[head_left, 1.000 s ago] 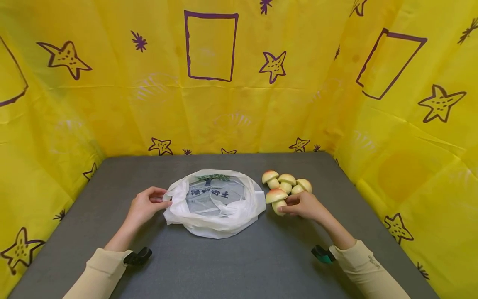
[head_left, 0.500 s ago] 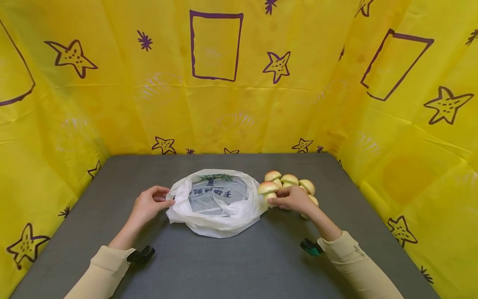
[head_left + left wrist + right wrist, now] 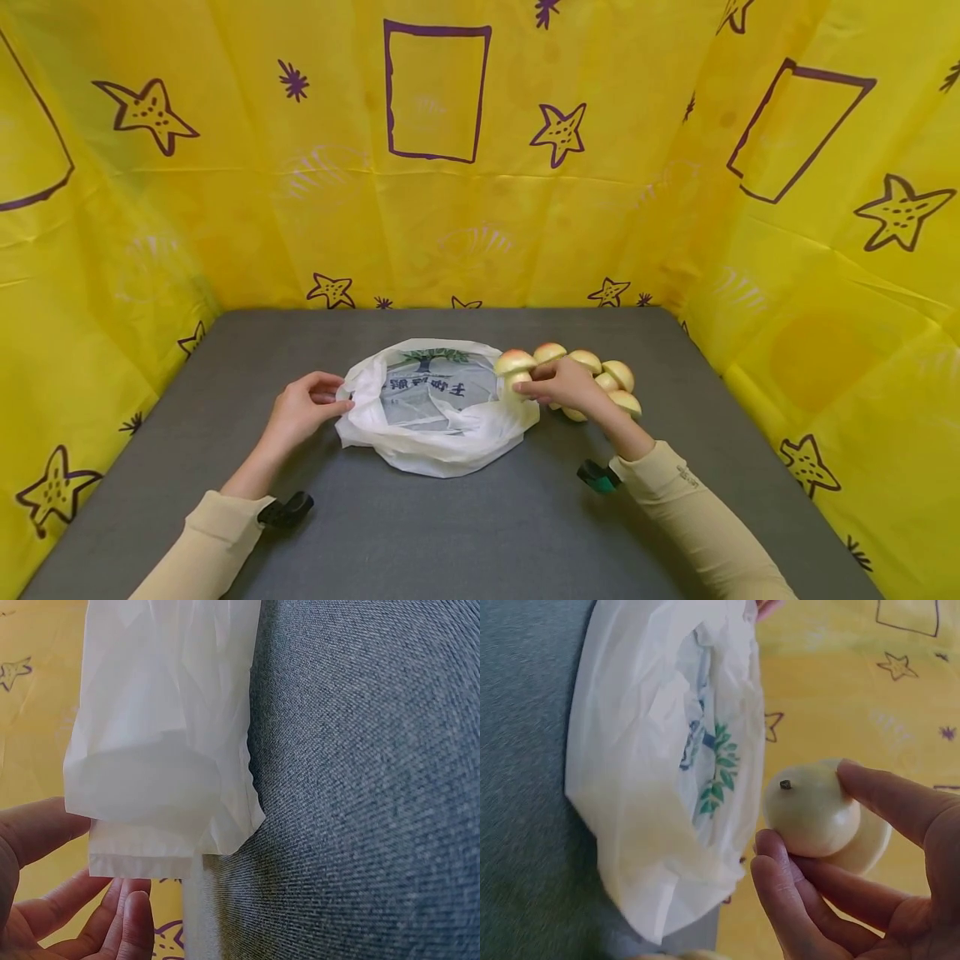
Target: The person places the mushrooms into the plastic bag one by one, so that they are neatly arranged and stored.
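A white plastic bag [image 3: 442, 450] sits on the dark table, its mouth open upward and its rim rolled outward. Dark printing and a green tree show inside. My left hand [image 3: 300, 410] holds the bag's left edge with curled fingers and thumb; in the left wrist view, the fingertips [image 3: 139, 919] partly pass behind the white plastic. At the bag's right rim, my right hand [image 3: 566, 390] pinches a toy mushroom [image 3: 514, 363] by its stem, cap upward. The right wrist view shows the round pale stem end [image 3: 810, 814] between thumb and fingers, beside the bag [image 3: 656, 765].
Several more toy mushrooms [image 3: 618, 375] with pale, reddish-tipped caps cluster right of the bag, partly hidden by my right hand. The dark grey table [image 3: 450, 533] is bounded by yellow cloth walls [image 3: 480, 233] with purple drawings at the back and sides.
My right hand has lifted the mushroom from beside the cluster and carried it left to the bag's right rim. My left hand has stayed at the bag's left edge.
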A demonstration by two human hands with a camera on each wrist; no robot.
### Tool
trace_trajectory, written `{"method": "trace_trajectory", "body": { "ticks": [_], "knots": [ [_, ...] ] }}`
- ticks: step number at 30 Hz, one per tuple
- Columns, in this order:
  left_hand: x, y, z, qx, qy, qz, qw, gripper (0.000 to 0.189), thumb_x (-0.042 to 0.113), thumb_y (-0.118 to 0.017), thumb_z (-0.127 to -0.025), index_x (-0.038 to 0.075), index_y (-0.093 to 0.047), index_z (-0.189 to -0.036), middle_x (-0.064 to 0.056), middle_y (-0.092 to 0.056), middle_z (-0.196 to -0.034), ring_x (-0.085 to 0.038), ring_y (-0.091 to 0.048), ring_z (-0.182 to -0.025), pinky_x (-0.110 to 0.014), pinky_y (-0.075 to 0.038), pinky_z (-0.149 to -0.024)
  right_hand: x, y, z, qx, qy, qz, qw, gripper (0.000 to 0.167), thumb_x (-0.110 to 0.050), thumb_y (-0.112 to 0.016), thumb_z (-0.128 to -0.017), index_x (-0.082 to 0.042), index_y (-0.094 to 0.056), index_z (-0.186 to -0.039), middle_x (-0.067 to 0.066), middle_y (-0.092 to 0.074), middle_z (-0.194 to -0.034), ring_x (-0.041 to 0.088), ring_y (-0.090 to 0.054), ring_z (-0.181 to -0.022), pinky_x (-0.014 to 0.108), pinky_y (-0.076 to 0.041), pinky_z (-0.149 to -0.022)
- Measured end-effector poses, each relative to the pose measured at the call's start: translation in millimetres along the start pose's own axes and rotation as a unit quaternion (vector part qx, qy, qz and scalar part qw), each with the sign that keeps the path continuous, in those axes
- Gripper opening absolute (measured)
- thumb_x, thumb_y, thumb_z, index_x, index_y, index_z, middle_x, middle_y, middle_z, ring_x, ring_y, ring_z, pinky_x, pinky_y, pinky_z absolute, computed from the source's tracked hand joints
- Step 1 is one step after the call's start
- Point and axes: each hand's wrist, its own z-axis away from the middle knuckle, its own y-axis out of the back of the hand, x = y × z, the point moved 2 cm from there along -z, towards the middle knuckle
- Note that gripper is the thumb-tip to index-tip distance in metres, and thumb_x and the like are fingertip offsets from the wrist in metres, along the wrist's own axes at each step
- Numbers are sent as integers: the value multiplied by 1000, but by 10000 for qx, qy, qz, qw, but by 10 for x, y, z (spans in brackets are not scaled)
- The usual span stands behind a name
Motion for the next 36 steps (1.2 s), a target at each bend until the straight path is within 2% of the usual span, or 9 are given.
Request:
{"method": "trace_trajectory", "body": {
  "ticks": [4, 9, 16, 24, 29, 36],
  "knots": [
    [8, -4, 3, -15, 4, 15, 10000, 46, 29, -78, -77, 2, -63, -112, -18, -67, -104, -27, -66, -89, -19, -49, -66, -70, -62, -85, -113, -123, -144, 9998, 35, -36, -75, -80, -4, -73, -94, 6, -73, -83, 32, -69, -87, 42, -55, -77],
    [10, -5, 7, -20, 71, 13, 10000, 45, 27, -78, -78, 2, -63, -112, -17, -67, -105, -25, -65, -88, -18, -49, -66, -128, -142, -205, -144, -301, -255, 9991, 42, -36, -75, -79, 0, -71, -101, 10, -73, -87, 30, -70, -86, 40, -56, -76],
    [4, 0, 10, -26, -23, 42, 10000, 46, 26, -78, -78, 1, -62, -113, -18, -67, -104, -25, -66, -88, -18, -49, -66, -228, -236, -353, -228, -496, -273, 9981, 48, -40, -77, -77, -2, -71, -105, 13, -72, -97, 29, -70, -88, 39, -56, -77],
    [0, 16, 13, 1, -34, 51, 10000, 44, 25, -78, -78, 2, -63, -112, -18, -67, -104, -27, -65, -89, -17, -49, -67, -353, -358, -524, -344, -497, -204, 9980, 42, -40, -77, -77, -4, -73, -99, 9, -73, -80, 32, -70, -85, 39, -56, -75],
    [-5, 16, 12, -38, -26, 74, 10000, 44, 25, -77, -78, 2, -62, -113, -18, -67, -104, -27, -65, -89, -18, -49, -67, -435, -432, -607, -440, -457, -21, 9980, 40, -44, -77, -75, -8, -75, -92, 10, -73, -81, 32, -70, -85, 40, -56, -75],
    [-15, 2, 14, -42, 2, 75, 10000, 45, 27, -78, -78, 2, -63, -112, -18, -67, -103, -26, -65, -89, -18, -49, -66, -512, -550, -741, -520, -445, 179, 9975, 41, -45, -77, -75, -8, -76, -92, 10, -74, -82, 32, -70, -86, 42, -55, -77]
  ]
}}
